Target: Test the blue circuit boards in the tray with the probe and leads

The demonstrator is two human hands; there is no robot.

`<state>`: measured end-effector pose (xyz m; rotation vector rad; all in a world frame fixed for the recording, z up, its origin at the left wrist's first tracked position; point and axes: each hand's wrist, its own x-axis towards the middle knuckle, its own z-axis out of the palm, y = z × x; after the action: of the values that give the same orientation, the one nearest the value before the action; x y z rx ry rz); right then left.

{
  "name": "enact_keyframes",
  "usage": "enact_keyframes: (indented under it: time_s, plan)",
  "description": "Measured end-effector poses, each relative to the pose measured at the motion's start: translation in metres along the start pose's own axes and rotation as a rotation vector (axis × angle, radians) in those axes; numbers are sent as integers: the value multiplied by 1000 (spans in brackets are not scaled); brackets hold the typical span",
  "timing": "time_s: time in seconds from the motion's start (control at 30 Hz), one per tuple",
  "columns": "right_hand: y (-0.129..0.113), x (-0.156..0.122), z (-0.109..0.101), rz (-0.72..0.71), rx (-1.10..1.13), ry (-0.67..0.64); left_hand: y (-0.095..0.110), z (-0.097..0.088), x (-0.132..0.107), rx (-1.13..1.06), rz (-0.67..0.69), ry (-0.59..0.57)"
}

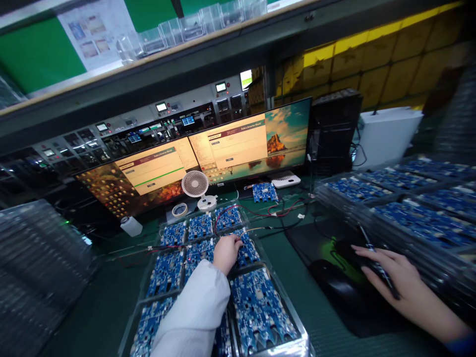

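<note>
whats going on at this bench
A person works with two monitors in front. The left hand, white-sleeved, rests on a blue circuit board in a clear tray, near red and black wires. The right hand holds a dark pen over the mouse pad, beside a black mouse. More trays of boards sit at right.

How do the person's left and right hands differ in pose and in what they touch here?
The left hand is curled down on a blue circuit board in the tray; the right hand lies flatter over the black mouse pad, holding a dark pen-like stick. The left arm wears a white sleeve; the right forearm is bare. Both are palm-down.
</note>
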<state>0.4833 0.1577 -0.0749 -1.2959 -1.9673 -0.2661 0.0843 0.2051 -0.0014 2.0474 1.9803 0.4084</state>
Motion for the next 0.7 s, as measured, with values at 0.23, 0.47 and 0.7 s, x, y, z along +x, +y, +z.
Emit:
enact_keyframes:
  time_s: [0.23,0.47,0.7]
  plan:
    - [2,0,2,15,-10,-9,-1,3,-1,-29,30,5]
    - [8,3,3,-49,-49,54,-4,10,-3,-62,41,35]
    - [12,4,4,0,-38,106,-4,4,-9,-106,55,58]
